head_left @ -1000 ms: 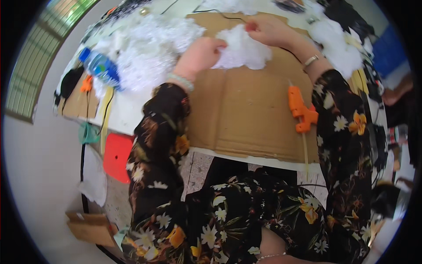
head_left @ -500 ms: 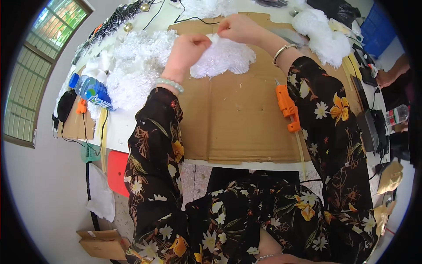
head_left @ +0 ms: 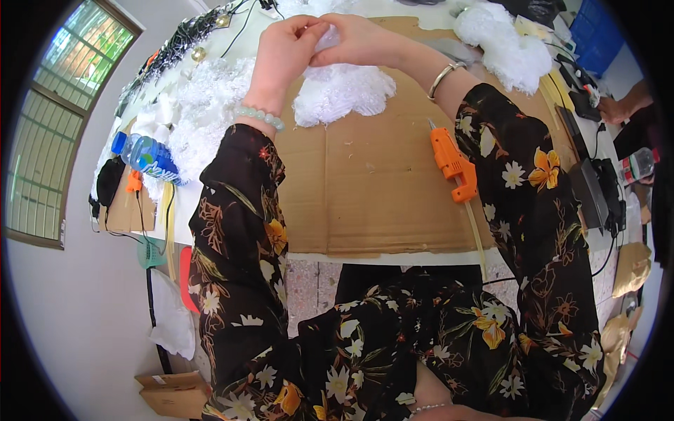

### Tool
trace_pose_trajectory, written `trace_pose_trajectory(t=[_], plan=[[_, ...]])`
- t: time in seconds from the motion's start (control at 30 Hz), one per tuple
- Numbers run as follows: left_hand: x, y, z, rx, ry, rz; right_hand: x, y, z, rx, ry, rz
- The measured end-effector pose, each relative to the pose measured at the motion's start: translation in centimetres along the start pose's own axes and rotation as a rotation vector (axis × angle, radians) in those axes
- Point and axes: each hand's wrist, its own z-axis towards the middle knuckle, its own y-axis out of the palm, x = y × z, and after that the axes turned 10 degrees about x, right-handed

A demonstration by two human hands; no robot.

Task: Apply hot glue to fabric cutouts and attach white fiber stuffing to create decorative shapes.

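Observation:
At the far side of the cardboard sheet (head_left: 393, 189), my left hand (head_left: 282, 52) and my right hand (head_left: 365, 43) meet. Both are closed around a small white, filmy piece (head_left: 328, 38) that shows between the fingers. Just below them is a frilly white tinsel bundle (head_left: 344, 95); whether it joins the held piece I cannot tell. An orange glue gun (head_left: 453, 163) lies on the cardboard beside my right forearm, nozzle pointing away, a pale glue stick trailing from its back.
White tinsel (head_left: 210, 98) heaps up on the left, beside a blue-capped bottle (head_left: 149, 156). More fluffy white material (head_left: 502, 45) is at the far right. Dark trays and cables line the right edge, where another person's hand (head_left: 616, 111) shows. A blue crate (head_left: 597, 35) stands behind.
My hands have come together, fingers now touching around the white piece, and sit slightly higher and further left in view. The whole scene has shifted a little with the head; the glue gun stays on the cardboard.

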Motion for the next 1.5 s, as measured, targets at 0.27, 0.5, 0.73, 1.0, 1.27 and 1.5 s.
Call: trace_pose_trajectory(t=[0.27, 0.5, 0.73, 1.0, 1.27, 1.5], plan=[[-2.5, -2.6, 1.5, -0.236, 0.027, 0.046, -0.8, -2.3, -2.2, -0.149, -0.069, -0.136], [0.9, -4.3, -2.9, -0.266, 0.188, 0.197, 0.1, -2.8, -7.3, -0.061, -0.399, -0.505], [1.6, -6.0, -15.4, -0.441, 0.792, 0.585, 0.6, -0.8, -15.0, -0.398, -0.382, -0.667], [2.4, -4.6, -20.0, -0.374, 0.310, 0.256, 3.1, -7.1, -22.9, -0.242, -0.120, -0.432], [2.6, -1.6, -18.6, -0.348, 0.366, 0.399, 3.5, -4.5, -23.0, -0.227, -0.131, -0.367], [-0.6, 2.4, -17.7, -0.487, 0.205, 0.160, 4.6, -6.7, -26.2, -0.169, -0.019, -0.325]])
